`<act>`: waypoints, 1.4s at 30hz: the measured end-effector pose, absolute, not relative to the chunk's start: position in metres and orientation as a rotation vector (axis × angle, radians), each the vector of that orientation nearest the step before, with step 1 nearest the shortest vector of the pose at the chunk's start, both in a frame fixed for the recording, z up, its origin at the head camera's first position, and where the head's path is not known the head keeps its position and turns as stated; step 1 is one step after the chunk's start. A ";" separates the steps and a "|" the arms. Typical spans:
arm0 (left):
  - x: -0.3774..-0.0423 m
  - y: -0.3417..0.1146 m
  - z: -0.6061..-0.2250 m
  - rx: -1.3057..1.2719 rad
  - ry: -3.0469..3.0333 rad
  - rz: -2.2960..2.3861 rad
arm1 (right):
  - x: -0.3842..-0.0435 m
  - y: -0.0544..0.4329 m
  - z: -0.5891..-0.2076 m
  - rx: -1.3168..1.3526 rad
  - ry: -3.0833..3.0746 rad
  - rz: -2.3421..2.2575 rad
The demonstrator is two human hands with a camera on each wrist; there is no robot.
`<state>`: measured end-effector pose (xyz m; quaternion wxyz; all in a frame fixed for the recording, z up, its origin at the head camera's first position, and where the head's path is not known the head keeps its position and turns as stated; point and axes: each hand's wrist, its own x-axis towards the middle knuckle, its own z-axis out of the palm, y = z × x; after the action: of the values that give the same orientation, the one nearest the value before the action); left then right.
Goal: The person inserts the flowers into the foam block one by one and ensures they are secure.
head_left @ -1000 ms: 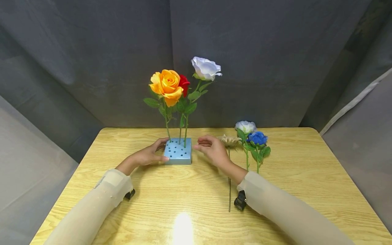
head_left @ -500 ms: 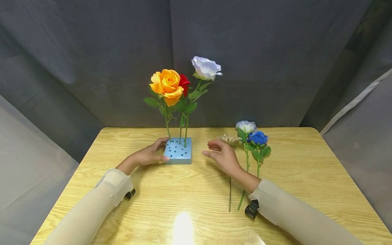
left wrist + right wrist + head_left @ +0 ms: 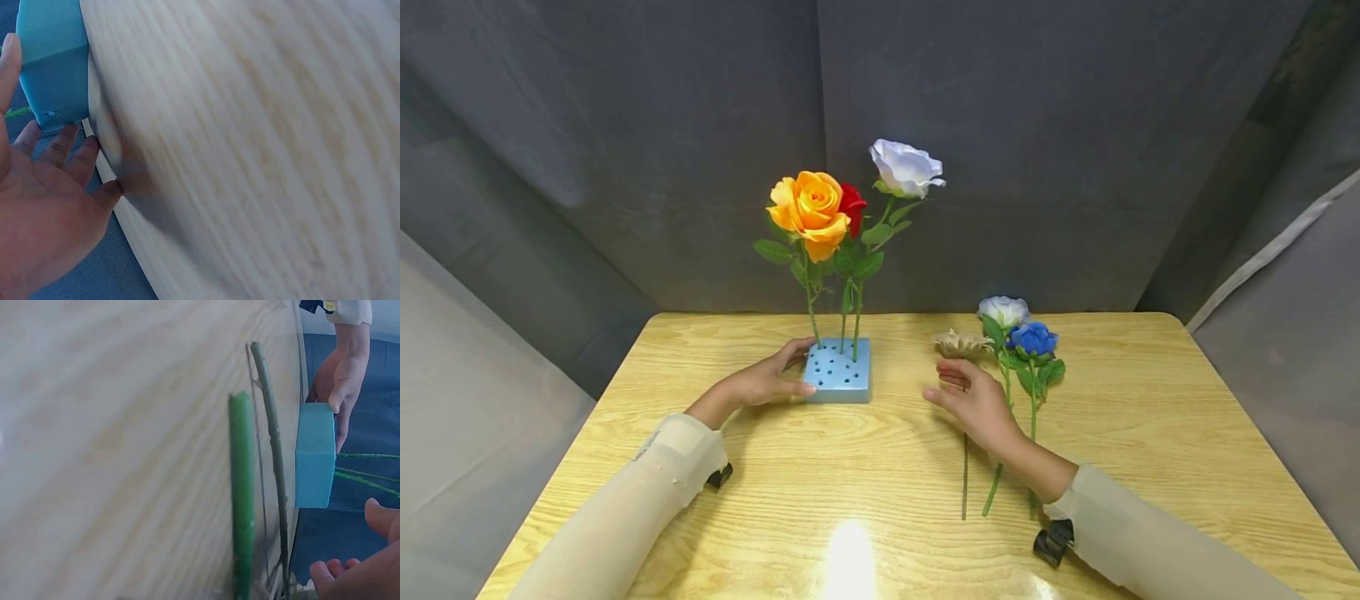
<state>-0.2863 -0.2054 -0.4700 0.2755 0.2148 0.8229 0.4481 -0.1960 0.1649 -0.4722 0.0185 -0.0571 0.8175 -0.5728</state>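
Note:
A light-blue block [image 3: 838, 392] with several holes in its top stands on the table. Upright in it are an orange rose [image 3: 811, 212], a red rose [image 3: 852, 208] and a tall white rose [image 3: 906, 169]. My left hand [image 3: 760, 383] holds the block by its left side, thumb at the front corner and fingers behind; the left wrist view has fingertips against the block [image 3: 56, 69]. My right hand [image 3: 981, 408], fingers loosely bent and holding nothing, hovers over the stem of a beige flower [image 3: 961, 343] that lies on the table.
Right of the beige flower lie a pale white-blue flower [image 3: 1003, 311] and a blue flower [image 3: 1033, 339], stems toward the front. A dark grey curtain [image 3: 700, 167] hangs behind the wooden table [image 3: 760, 500].
My right hand has moved away from the block, rightward and a little nearer, to the beige flower's stem. My left hand, the block and the standing roses have kept their places.

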 end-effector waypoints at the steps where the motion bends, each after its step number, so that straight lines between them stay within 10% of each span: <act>1: -0.287 -0.205 -0.470 0.577 2.211 1.205 | -0.194 0.167 -0.473 -0.173 2.543 -1.772; 42: -0.286 -0.205 -0.470 0.575 2.228 1.171 | -0.156 0.197 -0.477 0.035 2.600 -1.505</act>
<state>-0.2864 -0.2054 -0.4699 0.2763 0.2140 0.8293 0.4361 -0.1557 0.1972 -0.4769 0.0683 0.0115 0.8634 -0.4998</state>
